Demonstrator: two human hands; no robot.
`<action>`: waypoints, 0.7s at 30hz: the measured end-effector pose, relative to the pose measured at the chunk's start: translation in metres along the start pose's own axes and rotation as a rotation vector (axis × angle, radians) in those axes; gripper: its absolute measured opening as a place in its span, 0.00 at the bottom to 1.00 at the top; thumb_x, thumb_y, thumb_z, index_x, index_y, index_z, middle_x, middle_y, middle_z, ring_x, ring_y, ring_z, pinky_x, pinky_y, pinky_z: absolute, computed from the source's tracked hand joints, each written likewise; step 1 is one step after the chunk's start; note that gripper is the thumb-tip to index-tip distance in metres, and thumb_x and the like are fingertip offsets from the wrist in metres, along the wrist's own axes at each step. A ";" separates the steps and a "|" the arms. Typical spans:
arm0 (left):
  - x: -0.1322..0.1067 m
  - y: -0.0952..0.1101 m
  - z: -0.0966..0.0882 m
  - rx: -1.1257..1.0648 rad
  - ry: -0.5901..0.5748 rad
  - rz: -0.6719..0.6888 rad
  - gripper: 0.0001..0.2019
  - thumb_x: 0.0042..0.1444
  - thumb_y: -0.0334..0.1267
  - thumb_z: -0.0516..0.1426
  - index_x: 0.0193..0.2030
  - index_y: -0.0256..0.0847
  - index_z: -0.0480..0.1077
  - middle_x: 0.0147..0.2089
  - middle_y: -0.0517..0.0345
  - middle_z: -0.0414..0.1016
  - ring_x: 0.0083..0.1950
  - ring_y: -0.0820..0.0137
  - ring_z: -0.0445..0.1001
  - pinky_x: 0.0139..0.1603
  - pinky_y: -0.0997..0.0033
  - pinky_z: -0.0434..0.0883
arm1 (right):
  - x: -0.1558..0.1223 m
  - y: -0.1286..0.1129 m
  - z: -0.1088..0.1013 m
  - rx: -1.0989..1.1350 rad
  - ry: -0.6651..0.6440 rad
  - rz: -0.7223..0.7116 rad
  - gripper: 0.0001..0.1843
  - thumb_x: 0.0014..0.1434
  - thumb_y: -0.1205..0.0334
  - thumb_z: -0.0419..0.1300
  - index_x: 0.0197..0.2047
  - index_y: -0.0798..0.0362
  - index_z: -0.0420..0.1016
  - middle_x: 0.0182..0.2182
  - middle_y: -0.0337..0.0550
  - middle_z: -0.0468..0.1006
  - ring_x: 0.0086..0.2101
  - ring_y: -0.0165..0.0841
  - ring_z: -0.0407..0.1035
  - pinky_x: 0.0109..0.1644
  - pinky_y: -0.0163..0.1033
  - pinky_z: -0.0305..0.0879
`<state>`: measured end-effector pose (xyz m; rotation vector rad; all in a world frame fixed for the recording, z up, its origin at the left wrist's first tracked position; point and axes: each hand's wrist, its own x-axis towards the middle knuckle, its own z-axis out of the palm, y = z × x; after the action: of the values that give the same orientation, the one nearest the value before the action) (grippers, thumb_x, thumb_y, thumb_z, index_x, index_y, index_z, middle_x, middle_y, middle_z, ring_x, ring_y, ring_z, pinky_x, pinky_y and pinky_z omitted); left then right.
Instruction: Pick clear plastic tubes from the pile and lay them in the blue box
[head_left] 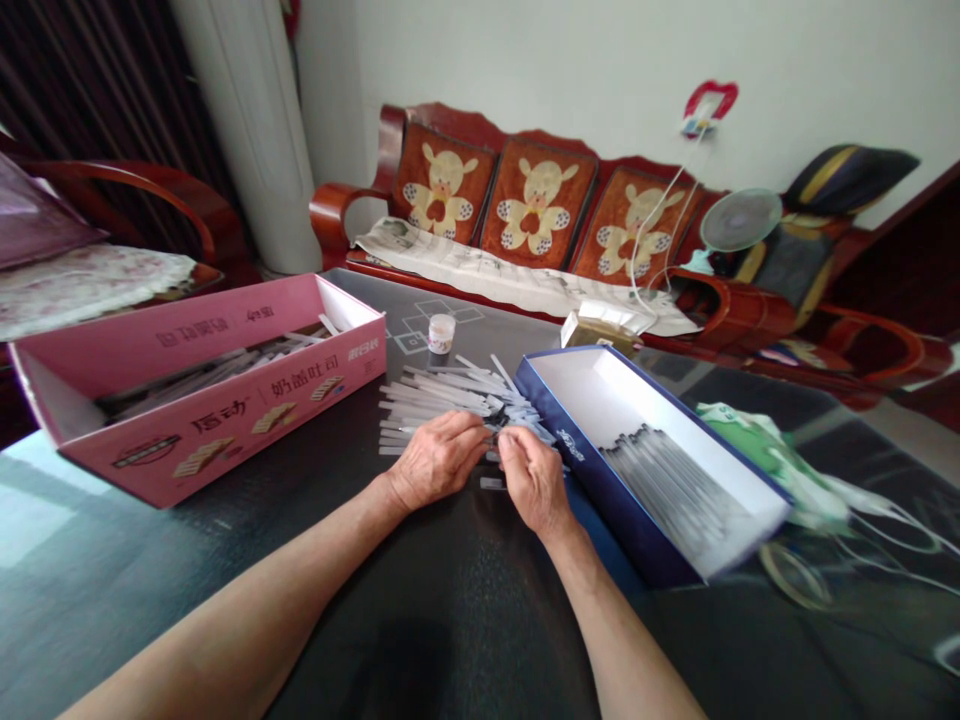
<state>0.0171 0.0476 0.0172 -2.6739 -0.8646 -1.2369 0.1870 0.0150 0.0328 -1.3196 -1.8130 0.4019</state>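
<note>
My left hand (pixel 441 458) and my right hand (pixel 534 478) meet over the dark table, fingertips pinched close together. Something small and dark shows between them, too small to make out. A loose pile of pale, translucent thin strips or tubes (pixel 427 388) lies just beyond and under my fingers. Close by on the right stands a blue box (pixel 637 530) with a white inside, holding a row of clear tubes with dark ends (pixel 660 470). At the left, a long pink box (pixel 300 385) contains more greyish strips (pixel 217 368).
A small white tub (pixel 441 333) stands behind the pile. Beyond the blue box sits a tissue box (pixel 600 328). Green and white plastic bag (pixel 772 460), a roll of tape (pixel 796 575) and white cords lie at the right. A wooden sofa (pixel 337 215) stands behind the table (pixel 420 620).
</note>
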 end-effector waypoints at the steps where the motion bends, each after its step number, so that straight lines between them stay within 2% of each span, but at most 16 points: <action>1: 0.000 0.000 0.000 0.004 -0.002 0.002 0.11 0.63 0.35 0.49 0.46 0.36 0.70 0.43 0.49 0.72 0.43 0.67 0.71 0.47 0.65 0.72 | 0.000 -0.001 0.000 0.008 -0.003 -0.021 0.11 0.63 0.57 0.50 0.37 0.52 0.70 0.30 0.44 0.76 0.32 0.35 0.70 0.36 0.37 0.63; 3: 0.001 0.001 -0.001 0.008 -0.009 0.009 0.10 0.63 0.34 0.49 0.46 0.36 0.69 0.43 0.49 0.72 0.43 0.67 0.71 0.47 0.65 0.72 | -0.001 -0.002 0.000 0.001 -0.005 -0.056 0.10 0.62 0.57 0.51 0.36 0.52 0.70 0.32 0.45 0.76 0.33 0.35 0.70 0.38 0.37 0.63; 8: 0.002 0.002 -0.001 -0.007 -0.045 0.033 0.11 0.64 0.34 0.48 0.45 0.36 0.70 0.43 0.49 0.72 0.43 0.67 0.71 0.47 0.65 0.71 | -0.001 -0.002 0.002 -0.020 -0.003 0.012 0.22 0.66 0.54 0.45 0.22 0.49 0.65 0.20 0.40 0.70 0.25 0.33 0.67 0.32 0.38 0.60; 10: 0.001 0.001 -0.001 -0.004 -0.038 0.028 0.11 0.64 0.34 0.49 0.46 0.37 0.70 0.44 0.49 0.72 0.43 0.67 0.71 0.47 0.65 0.71 | -0.001 -0.001 0.001 -0.018 0.019 0.016 0.22 0.66 0.54 0.45 0.22 0.49 0.65 0.20 0.41 0.71 0.25 0.33 0.67 0.32 0.38 0.60; 15: 0.001 0.000 0.000 0.001 -0.036 0.031 0.11 0.63 0.34 0.49 0.46 0.35 0.69 0.44 0.48 0.72 0.44 0.67 0.71 0.47 0.65 0.71 | -0.001 -0.001 -0.001 -0.047 0.015 -0.085 0.13 0.64 0.59 0.48 0.32 0.52 0.69 0.28 0.44 0.74 0.30 0.34 0.68 0.36 0.37 0.61; 19: 0.001 0.001 0.000 -0.012 -0.065 0.040 0.11 0.64 0.34 0.48 0.46 0.36 0.69 0.43 0.48 0.72 0.45 0.66 0.71 0.48 0.65 0.71 | -0.001 0.001 0.003 -0.091 0.036 -0.056 0.20 0.66 0.58 0.46 0.23 0.50 0.64 0.20 0.40 0.70 0.24 0.32 0.65 0.31 0.37 0.58; 21: 0.001 0.001 -0.001 -0.017 -0.062 0.043 0.11 0.64 0.34 0.48 0.46 0.35 0.69 0.43 0.48 0.72 0.45 0.66 0.71 0.48 0.65 0.71 | -0.001 0.001 0.004 -0.107 0.053 -0.061 0.21 0.66 0.58 0.45 0.22 0.50 0.64 0.20 0.40 0.70 0.24 0.32 0.65 0.31 0.37 0.58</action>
<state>0.0176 0.0474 0.0190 -2.7431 -0.8034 -1.1633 0.1847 0.0153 0.0287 -1.3310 -1.8470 0.2375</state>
